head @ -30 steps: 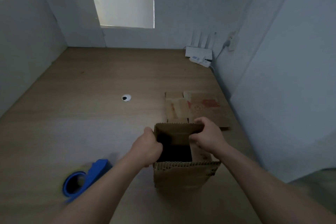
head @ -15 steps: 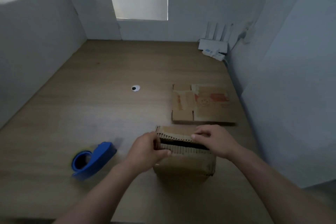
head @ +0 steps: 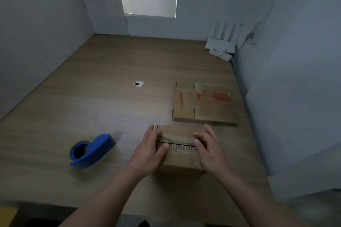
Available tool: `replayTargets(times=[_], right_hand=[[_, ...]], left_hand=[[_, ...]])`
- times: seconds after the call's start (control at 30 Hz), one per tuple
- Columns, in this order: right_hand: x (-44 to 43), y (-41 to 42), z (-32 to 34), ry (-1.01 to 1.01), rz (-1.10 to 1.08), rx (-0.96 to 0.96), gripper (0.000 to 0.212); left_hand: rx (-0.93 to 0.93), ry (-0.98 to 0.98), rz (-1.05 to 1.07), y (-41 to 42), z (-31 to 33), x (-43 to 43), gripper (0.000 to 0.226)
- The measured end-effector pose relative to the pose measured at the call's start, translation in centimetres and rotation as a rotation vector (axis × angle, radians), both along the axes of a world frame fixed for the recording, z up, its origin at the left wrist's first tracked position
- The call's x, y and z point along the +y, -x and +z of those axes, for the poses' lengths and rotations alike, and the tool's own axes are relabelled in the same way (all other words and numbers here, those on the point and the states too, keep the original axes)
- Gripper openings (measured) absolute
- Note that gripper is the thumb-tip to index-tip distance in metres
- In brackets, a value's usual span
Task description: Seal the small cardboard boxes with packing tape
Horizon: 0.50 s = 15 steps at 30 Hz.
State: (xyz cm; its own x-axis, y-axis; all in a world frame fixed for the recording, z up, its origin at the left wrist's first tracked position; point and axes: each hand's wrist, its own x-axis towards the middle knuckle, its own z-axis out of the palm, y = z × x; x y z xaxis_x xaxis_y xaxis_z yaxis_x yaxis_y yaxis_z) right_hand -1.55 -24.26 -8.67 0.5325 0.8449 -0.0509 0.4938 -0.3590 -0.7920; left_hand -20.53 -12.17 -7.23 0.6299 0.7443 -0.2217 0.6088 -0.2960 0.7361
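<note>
A small cardboard box (head: 180, 156) stands on the wooden table near its front edge. Its two top flaps lie down and meet at a thin dark seam across the middle. My left hand (head: 149, 150) presses on the box's left end, thumb on the top by the seam. My right hand (head: 210, 150) presses on the right end, fingers stretched over the top. A blue tape dispenser (head: 92, 150) lies on the table to the left of the box, apart from both hands.
A flattened cardboard box (head: 204, 104) with a red print lies just behind the small box. A small white round disc (head: 138, 84) sits mid-table. A white router (head: 220, 47) stands in the far right corner. Grey walls (head: 295, 79) close in on both sides.
The box was open with both hands at its flaps; the flaps have been folded down and now lie shut under my hands. The camera has tilted down.
</note>
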Motion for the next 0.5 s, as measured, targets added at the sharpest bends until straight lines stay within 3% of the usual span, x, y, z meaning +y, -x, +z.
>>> replayTargets(times=[0.2, 0.5], right_hand=[[0.7, -0.1, -0.4, -0.111, -0.035, -0.042, 0.01], [3.7, -0.7, 0.1, -0.105, 0.004, -0.049, 0.005]], left_hand=[[0.0, -0.175, 0.001, 0.0, -1.5, -0.6, 0.077], [-0.036, -0.202, 0.134, -0.6, -2.0, 0.4, 0.059]])
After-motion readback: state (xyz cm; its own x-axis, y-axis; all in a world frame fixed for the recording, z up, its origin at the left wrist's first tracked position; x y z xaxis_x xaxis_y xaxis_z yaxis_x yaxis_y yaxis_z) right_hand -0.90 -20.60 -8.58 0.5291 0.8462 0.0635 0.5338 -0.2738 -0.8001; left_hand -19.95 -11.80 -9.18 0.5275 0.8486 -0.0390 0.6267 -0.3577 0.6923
